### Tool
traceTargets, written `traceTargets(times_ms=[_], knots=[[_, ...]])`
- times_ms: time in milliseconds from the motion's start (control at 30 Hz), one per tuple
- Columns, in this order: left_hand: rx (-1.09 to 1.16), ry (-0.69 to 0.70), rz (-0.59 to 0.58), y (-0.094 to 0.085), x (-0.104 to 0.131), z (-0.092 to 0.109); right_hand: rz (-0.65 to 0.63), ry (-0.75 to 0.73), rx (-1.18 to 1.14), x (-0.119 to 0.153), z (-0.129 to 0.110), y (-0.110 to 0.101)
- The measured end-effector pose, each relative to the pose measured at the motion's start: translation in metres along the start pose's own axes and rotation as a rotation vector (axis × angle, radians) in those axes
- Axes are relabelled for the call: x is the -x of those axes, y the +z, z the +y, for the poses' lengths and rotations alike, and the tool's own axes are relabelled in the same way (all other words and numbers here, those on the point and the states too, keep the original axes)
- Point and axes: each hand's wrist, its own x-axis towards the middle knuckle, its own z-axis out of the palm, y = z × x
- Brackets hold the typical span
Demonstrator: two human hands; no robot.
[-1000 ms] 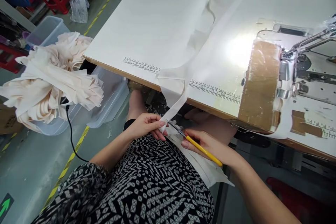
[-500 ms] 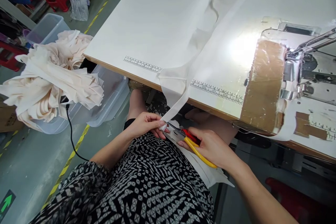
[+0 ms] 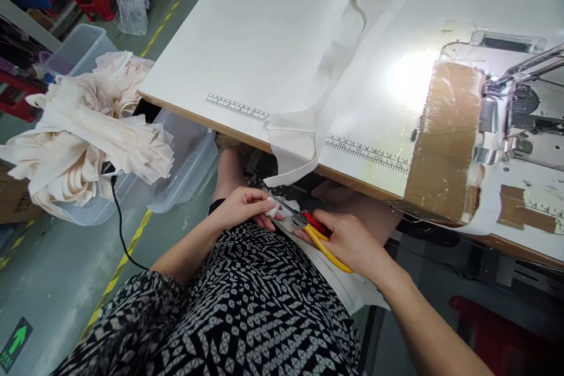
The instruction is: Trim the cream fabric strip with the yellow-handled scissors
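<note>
Between thumb and fingers, my left hand (image 3: pixel 249 209) pinches a small white fabric piece (image 3: pixel 274 209) above my lap. My right hand (image 3: pixel 346 239) is wrapped round scissors (image 3: pixel 325 247) with yellow and red handles, their blades pointing left toward that piece. A long white fabric strip (image 3: pixel 293 147) lies across the table and hangs over its front edge, its lower end loose just above my left hand. More white fabric (image 3: pixel 348 285) rests on my lap below the scissors.
The white table (image 3: pixel 229 29) bears printed rulers and, on the right, a sewing machine (image 3: pixel 520 117) beside a brown taped block (image 3: pixel 449 141). At left, a heap of cream fabric (image 3: pixel 97 123) sits on clear plastic bins (image 3: pixel 185 182). A black cable (image 3: pixel 120 235) hangs below it.
The strip is now cut apart from the piece in my left hand, and its end has swung up and left. The scissors have shifted slightly left.
</note>
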Motion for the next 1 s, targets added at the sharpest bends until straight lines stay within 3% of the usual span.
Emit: traceTargets(times_ms=[100,200,267,333,433,500,567,633,667,733,767,833,933,967,1000], knots=[[-0.328,0.191,0.204,-0.011,0.003,0.008,0.037,0.019,-0.013,0.011,0.005,0.005],[-0.622,0.451,0.472,-0.004,0.002,0.023,0.070,0.002,-0.079,0.024,0.006,0.010],[-0.753,0.556,0.507,0.010,-0.004,0.033,0.084,-0.009,-0.144,0.032,0.005,0.012],[-0.823,0.590,0.464,0.022,-0.013,0.037,0.092,-0.007,-0.197,0.039,0.005,0.014],[-0.723,0.517,0.460,0.015,-0.022,0.024,0.136,0.021,-0.237,0.050,0.009,0.013],[-0.623,0.381,0.573,-0.011,-0.020,0.003,0.165,0.057,-0.268,0.059,0.016,0.010],[-0.641,0.151,0.710,-0.045,-0.010,-0.023,0.182,0.096,-0.303,0.066,0.024,0.008],[-0.677,0.065,0.766,-0.071,0.005,-0.045,0.192,0.138,-0.325,0.070,0.030,0.007],[-0.691,0.040,0.781,-0.077,0.013,-0.052,0.196,0.157,-0.329,0.070,0.032,0.007],[-0.710,0.026,0.791,-0.073,0.028,-0.055,0.196,0.177,-0.337,0.067,0.032,0.008],[-0.711,0.027,0.769,-0.064,0.033,-0.051,0.190,0.177,-0.344,0.065,0.030,0.009],[-0.638,0.059,0.599,-0.036,0.039,-0.035,0.164,0.159,-0.369,0.059,0.025,0.010],[-0.291,0.149,0.056,0.005,0.033,-0.002,0.096,0.138,-0.396,0.051,0.016,0.010],[-0.196,0.174,-0.070,0.015,0.029,0.007,0.073,0.134,-0.399,0.049,0.014,0.010],[-0.157,0.196,-0.117,0.021,0.024,0.015,0.054,0.132,-0.403,0.048,0.013,0.009]])
